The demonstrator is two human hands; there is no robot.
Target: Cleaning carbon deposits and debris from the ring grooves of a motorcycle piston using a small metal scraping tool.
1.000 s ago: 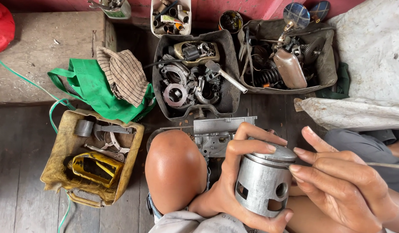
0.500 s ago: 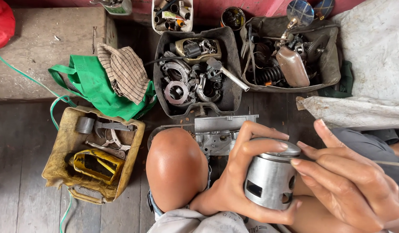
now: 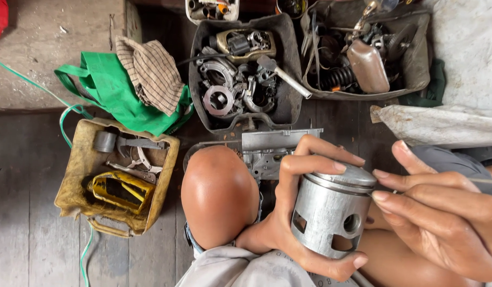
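My left hand (image 3: 294, 212) wraps around a grey metal piston (image 3: 331, 210), thumb under its skirt and fingers over its crown. The piston has round and square holes in its side. My right hand (image 3: 443, 212) is beside it on the right, with fingertips touching the piston's upper rim and ring groove. A thin metal piece runs off to the right past that hand. My bare knee (image 3: 219, 194) is just left of the piston.
A dark tray (image 3: 201, 69) of metal engine parts sits ahead, a second tray (image 3: 416, 58) of parts to its right. At left a yellow-brown box (image 3: 76, 175) holds tools, by a green bag (image 3: 110, 85) and checked cloth (image 3: 150, 72). White sacking (image 3: 443, 125) lies at right.
The piston has turned slightly in my left hand, and my right fingertips have closed in on its upper rim. The view has shifted a little lower.
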